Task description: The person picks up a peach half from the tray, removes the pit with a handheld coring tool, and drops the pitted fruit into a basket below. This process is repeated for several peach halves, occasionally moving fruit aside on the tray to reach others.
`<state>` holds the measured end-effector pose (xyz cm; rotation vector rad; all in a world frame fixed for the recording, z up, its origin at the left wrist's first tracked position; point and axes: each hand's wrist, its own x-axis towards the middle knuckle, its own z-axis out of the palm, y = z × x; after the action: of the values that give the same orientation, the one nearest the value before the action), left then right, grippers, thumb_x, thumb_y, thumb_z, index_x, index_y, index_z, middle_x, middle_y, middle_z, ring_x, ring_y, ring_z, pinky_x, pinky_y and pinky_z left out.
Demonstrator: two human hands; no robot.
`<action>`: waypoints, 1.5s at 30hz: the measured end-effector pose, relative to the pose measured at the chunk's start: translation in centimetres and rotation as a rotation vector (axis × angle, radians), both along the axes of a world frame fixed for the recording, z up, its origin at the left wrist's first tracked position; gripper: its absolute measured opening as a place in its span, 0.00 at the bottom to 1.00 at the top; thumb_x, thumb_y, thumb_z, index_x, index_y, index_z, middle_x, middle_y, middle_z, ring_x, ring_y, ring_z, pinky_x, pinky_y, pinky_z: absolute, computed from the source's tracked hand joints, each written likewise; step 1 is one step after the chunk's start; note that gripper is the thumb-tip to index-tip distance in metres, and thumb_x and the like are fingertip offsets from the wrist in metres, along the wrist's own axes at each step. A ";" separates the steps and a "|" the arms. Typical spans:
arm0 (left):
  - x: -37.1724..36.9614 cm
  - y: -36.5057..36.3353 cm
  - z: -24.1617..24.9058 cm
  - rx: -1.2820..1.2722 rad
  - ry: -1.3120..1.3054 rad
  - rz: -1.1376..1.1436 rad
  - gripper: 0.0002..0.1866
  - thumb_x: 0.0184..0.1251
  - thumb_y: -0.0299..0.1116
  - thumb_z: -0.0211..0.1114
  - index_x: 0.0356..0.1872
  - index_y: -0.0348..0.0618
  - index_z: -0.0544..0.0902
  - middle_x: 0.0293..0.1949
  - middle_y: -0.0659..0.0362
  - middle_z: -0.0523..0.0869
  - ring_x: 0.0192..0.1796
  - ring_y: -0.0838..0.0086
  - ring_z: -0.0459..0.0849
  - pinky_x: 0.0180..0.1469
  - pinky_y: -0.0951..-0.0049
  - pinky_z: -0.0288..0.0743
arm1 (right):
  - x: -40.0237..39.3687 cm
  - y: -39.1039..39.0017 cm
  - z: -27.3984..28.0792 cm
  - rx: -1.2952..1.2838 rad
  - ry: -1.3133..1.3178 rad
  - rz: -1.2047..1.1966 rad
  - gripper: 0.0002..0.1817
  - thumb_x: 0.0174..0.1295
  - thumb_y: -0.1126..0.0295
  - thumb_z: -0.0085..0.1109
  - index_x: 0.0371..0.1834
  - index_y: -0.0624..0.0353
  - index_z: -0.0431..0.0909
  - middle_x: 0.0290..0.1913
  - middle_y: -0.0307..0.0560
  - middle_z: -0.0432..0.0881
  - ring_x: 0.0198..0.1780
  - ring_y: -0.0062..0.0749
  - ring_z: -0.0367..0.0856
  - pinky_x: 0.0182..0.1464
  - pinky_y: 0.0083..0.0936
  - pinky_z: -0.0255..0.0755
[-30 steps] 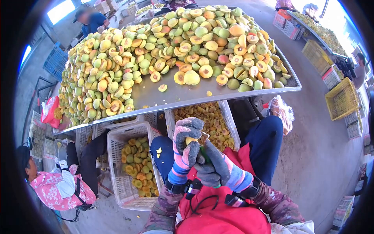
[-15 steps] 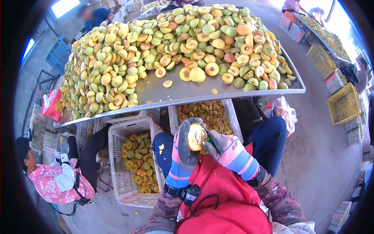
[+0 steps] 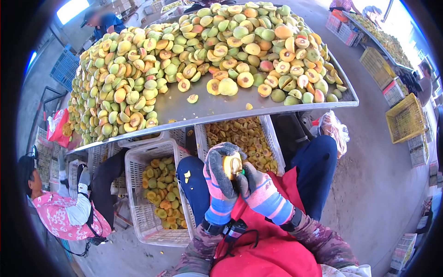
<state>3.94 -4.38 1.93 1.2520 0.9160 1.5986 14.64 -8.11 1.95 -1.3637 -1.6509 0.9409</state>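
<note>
My gloved left hand [image 3: 218, 177] is closed around a halved peach-like fruit [image 3: 231, 167], its cut yellow face and brown centre turned up. My gloved right hand [image 3: 256, 187] presses against the fruit's right edge, fingers closed on a small tool with a green handle [image 3: 243, 171]. The tool's working end is hidden between hand and fruit. Both hands meet above my lap, over a red apron [image 3: 263, 247]. Just beyond them, a crate [image 3: 278, 147] holds many brownish-yellow fruit pieces. At the left, a white crate [image 3: 136, 203] contains greenish-yellow halves.
A metal table [image 3: 203, 108] heaped with fruit halves [image 3: 184, 51] spans the space ahead. A person in a pink patterned top [image 3: 69, 217] sits at the left. Yellow baskets [image 3: 405, 117] stand at the right, near a plastic bag [image 3: 334, 131] beside my knee.
My right hand has drawn in against the fruit and turned more upright. The held fruit has tilted, showing a narrower cut face. The whole view has shifted slightly.
</note>
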 end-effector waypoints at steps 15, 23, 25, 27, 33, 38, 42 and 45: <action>-0.8 2.5 -0.9 -0.248 -0.830 -0.392 0.22 0.74 0.54 0.43 0.36 0.45 0.73 0.37 0.57 0.77 0.45 0.65 0.79 0.42 0.64 0.79 | 1.5 2.7 -0.6 -0.107 0.445 0.179 0.19 0.71 0.54 0.46 0.37 0.62 0.72 0.21 0.41 0.73 0.18 0.30 0.70 0.22 0.29 0.70; 0.1 1.5 -0.4 0.051 -0.207 -0.077 0.11 0.74 0.42 0.51 0.37 0.46 0.68 0.44 0.56 0.72 0.48 0.62 0.77 0.51 0.58 0.77 | 0.8 -1.0 1.0 -0.989 1.295 0.246 0.24 0.71 0.43 0.38 0.31 0.52 0.67 0.16 0.32 0.62 0.10 0.18 0.58 0.09 0.18 0.52; -0.3 1.6 -1.2 0.126 -0.094 -0.065 0.12 0.74 0.43 0.49 0.36 0.46 0.67 0.44 0.56 0.72 0.47 0.62 0.77 0.50 0.59 0.77 | 0.4 -1.1 1.3 -1.030 1.316 0.191 0.24 0.70 0.43 0.38 0.31 0.51 0.67 0.15 0.33 0.62 0.09 0.19 0.58 0.09 0.19 0.51; -0.4 1.2 -1.1 0.228 0.008 -0.056 0.16 0.74 0.47 0.47 0.32 0.46 0.68 0.41 0.55 0.73 0.46 0.62 0.77 0.47 0.62 0.74 | -0.2 -1.5 1.9 -1.075 1.334 0.131 0.24 0.70 0.43 0.38 0.30 0.51 0.67 0.14 0.33 0.61 0.08 0.19 0.57 0.08 0.20 0.51; -1.7 1.4 -1.1 0.341 0.026 -0.193 0.21 0.65 0.48 0.57 0.16 0.46 0.72 0.30 0.56 0.75 0.40 0.63 0.74 0.45 0.62 0.71 | -0.4 -0.7 2.5 -1.190 1.291 0.210 0.24 0.70 0.41 0.37 0.29 0.50 0.67 0.15 0.33 0.62 0.09 0.20 0.58 0.09 0.19 0.52; -2.4 1.9 -2.6 0.179 -0.270 -0.320 0.23 0.68 0.52 0.54 0.20 0.44 0.74 0.37 0.53 0.80 0.48 0.58 0.77 0.51 0.56 0.72 | 0.2 -0.1 1.7 -1.231 1.637 0.519 0.20 0.72 0.48 0.40 0.33 0.52 0.69 0.20 0.32 0.64 0.14 0.16 0.63 0.12 0.18 0.55; -2.0 1.5 0.4 -0.377 -0.458 -0.210 0.34 0.69 0.63 0.43 0.41 0.37 0.78 0.46 0.45 0.80 0.49 0.58 0.81 0.53 0.58 0.75 | 0.1 0.9 -0.9 -0.651 0.667 0.180 0.17 0.73 0.56 0.41 0.35 0.56 0.72 0.24 0.34 0.73 0.18 0.14 0.67 0.18 0.15 0.63; -2.7 1.9 -0.2 -0.400 -0.078 -0.084 0.35 0.73 0.61 0.38 0.23 0.37 0.77 0.29 0.49 0.83 0.28 0.62 0.81 0.36 0.67 0.77 | -1.8 1.5 -3.1 0.220 0.169 0.185 0.13 0.72 0.60 0.45 0.36 0.57 0.72 0.23 0.36 0.71 0.20 0.16 0.69 0.19 0.16 0.64</action>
<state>1.27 -2.45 1.72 0.9287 1.0574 1.3080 12.86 -6.65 -1.11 -0.9718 -1.7145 0.9216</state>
